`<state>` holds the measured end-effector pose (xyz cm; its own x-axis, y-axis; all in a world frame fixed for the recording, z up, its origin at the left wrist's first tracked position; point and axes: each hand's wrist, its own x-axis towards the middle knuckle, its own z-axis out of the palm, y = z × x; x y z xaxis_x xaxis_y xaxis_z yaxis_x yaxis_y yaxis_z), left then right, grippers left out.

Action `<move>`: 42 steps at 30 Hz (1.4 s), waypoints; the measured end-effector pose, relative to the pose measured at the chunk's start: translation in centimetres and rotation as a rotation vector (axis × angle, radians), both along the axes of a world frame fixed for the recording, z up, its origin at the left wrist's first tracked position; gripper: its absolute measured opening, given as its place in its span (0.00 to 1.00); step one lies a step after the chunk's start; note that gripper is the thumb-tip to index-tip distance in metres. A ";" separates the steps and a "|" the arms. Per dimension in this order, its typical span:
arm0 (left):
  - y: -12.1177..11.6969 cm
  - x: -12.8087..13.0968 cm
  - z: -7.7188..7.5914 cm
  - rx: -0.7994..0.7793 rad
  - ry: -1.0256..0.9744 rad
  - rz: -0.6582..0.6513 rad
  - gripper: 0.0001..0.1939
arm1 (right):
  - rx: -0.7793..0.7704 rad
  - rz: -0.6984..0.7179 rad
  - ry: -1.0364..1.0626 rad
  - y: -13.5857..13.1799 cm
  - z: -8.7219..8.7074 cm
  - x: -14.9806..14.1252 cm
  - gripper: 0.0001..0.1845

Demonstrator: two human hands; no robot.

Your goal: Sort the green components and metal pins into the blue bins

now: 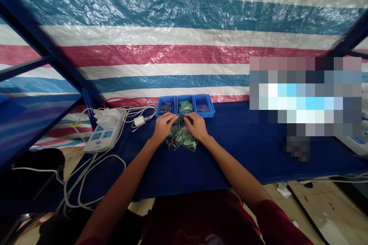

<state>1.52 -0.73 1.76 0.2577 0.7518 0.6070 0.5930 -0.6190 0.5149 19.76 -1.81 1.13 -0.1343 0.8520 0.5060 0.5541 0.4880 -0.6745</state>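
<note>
My left hand and my right hand face each other just in front of three small blue bins. The fingers of both are pinched together at the edges of a small dark green plastic bag; its details are too small to make out. Below them on the table lies a pile of green plastic bags mixed with thin metal pins. The left bin holds loose metal pins, the middle bin green bags, and the right bin a few clear pieces.
A white power strip with tangled white cables lies on the left of the blue table. A white charger sits near the bins. A striped plastic sheet hangs behind. The right side is partly pixelated.
</note>
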 end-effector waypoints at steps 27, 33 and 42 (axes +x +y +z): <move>-0.4 0.7 0.8 -0.472 -0.343 -0.259 0.29 | -0.025 0.046 0.121 -0.5 0.3 -0.3 0.15; -0.2 0.6 0.9 -0.551 -0.367 -0.303 0.32 | -0.085 0.026 0.241 -0.2 0.0 0.0 0.12; 0.0 0.5 0.8 -0.576 -0.507 -0.285 0.23 | 0.017 0.164 0.135 -0.4 0.3 0.1 0.14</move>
